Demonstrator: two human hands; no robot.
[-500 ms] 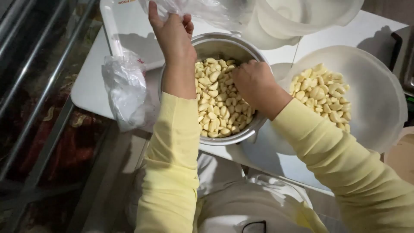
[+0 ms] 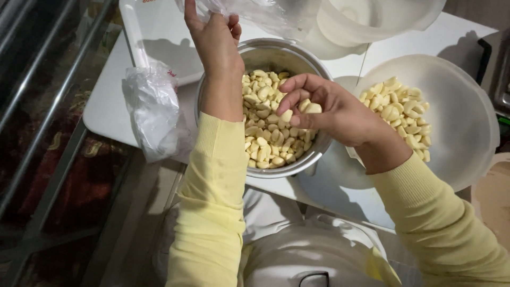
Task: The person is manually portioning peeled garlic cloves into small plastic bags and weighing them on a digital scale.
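A handful of peeled garlic cloves (image 2: 300, 109) sits in the grip of the right hand (image 2: 332, 111), whose fingers curl together around them, palm turned toward the person. That grip hangs just above the metal bowl (image 2: 313, 154), which is heaped with more cloves (image 2: 265, 133) directly beneath and slightly toward the left hand.

Up and to the left of the grip, the left hand (image 2: 215, 40) is raised over the bowl's far rim, pinching the edge of a clear plastic bag (image 2: 249, 13). How wide the bag's mouth gapes cannot be told. The bag lies beyond the right hand, across the bowl.

To the right of the grip, near it, a translucent white bowl (image 2: 462, 133) holds a smaller pile of cloves. A crumpled plastic bag (image 2: 154, 109) rests on the white worktop (image 2: 106, 106), left of the left forearm.
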